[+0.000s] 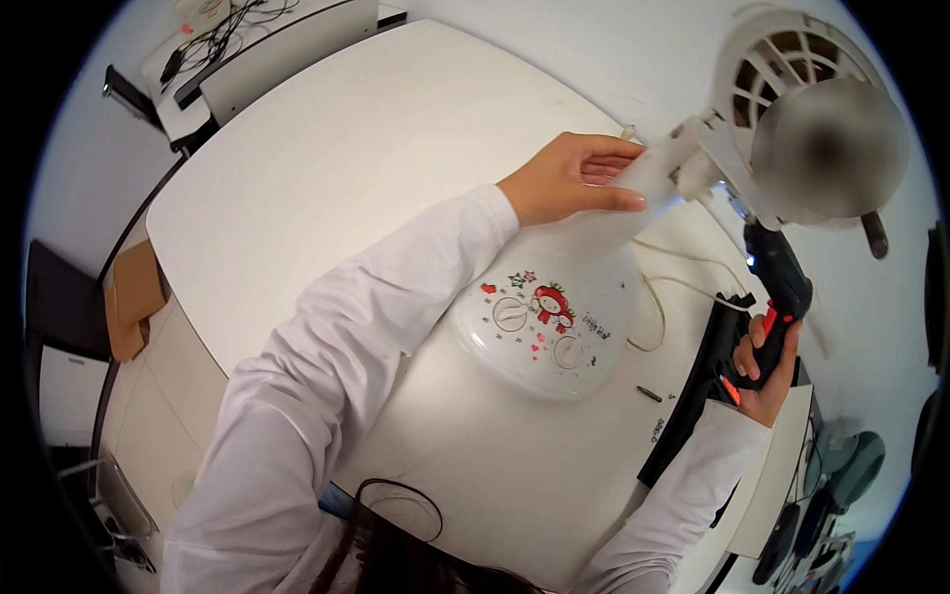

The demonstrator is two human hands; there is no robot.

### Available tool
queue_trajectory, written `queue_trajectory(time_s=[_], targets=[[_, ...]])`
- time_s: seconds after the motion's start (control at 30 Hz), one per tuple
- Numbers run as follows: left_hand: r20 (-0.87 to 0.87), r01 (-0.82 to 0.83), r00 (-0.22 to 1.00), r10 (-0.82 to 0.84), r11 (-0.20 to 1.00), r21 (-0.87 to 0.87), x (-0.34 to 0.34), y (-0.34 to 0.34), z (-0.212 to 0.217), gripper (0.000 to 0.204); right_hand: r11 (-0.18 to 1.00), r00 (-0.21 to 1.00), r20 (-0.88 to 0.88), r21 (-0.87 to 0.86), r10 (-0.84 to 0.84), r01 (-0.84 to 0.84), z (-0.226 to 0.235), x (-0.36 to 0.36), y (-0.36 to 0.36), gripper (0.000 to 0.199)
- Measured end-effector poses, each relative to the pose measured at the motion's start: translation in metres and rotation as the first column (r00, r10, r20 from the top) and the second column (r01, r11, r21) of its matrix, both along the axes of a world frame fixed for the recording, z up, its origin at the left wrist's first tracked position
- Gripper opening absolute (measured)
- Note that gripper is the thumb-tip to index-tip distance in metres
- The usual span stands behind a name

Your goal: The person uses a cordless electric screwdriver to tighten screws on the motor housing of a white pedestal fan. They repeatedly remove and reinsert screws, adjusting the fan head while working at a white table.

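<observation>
White desk fan lies tipped on table; left hand fingers wrap its neck, right hand clenches black screwdriver at motor.

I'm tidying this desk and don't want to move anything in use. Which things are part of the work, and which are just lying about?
In use: fan, its neck held by the left hand; electric screwdriver gripped by the right hand, tip at the fan's motor housing.

Lying about: loose screw, cardboard box, cables at the far corner.
</observation>
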State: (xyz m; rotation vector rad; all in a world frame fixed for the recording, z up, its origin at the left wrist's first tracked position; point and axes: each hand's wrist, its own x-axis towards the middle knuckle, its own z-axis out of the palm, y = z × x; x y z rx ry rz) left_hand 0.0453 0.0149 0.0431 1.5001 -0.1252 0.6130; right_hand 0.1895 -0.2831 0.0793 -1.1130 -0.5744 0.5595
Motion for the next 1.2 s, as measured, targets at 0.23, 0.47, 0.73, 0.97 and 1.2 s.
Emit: queue_trajectory(time_s=[0.23, 0.47, 0.73, 0.97, 1.2], targets=[[0.045, 0.049, 0.998, -0.048, 0.999, -0.012, 0.003, 0.000, -0.004, 0.063, 0.999, 0.999, 0.005, 0.009, 0.048, -0.048, -0.002, 0.002, -0.007, 0.043], [0.045, 0.044, 0.998, -0.043, 0.999, -0.009, 0.004, 0.001, -0.004, 0.062, 0.999, 0.999, 0.011, 0.033, 0.043, -0.043, -0.001, 0.002, -0.004, 0.040], [0.046, 0.043, 0.998, -0.042, 0.999, -0.020, 0.005, 0.001, -0.006, 0.065, 0.998, 0.999, 0.014, 0.041, 0.045, -0.045, 0.000, -0.001, -0.003, 0.043], [0.053, 0.047, 0.998, -0.047, 0.999, -0.017, 0.006, 0.001, -0.006, 0.066, 0.998, 0.999, 0.009, 0.048, 0.036, -0.037, 0.001, -0.001, -0.002, 0.040], [0.045, 0.038, 0.998, -0.038, 0.999, -0.002, 0.005, 0.000, -0.005, 0.067, 0.998, 0.998, 0.032, 0.041, 0.054, -0.055, -0.001, 0.002, -0.005, 0.041]])
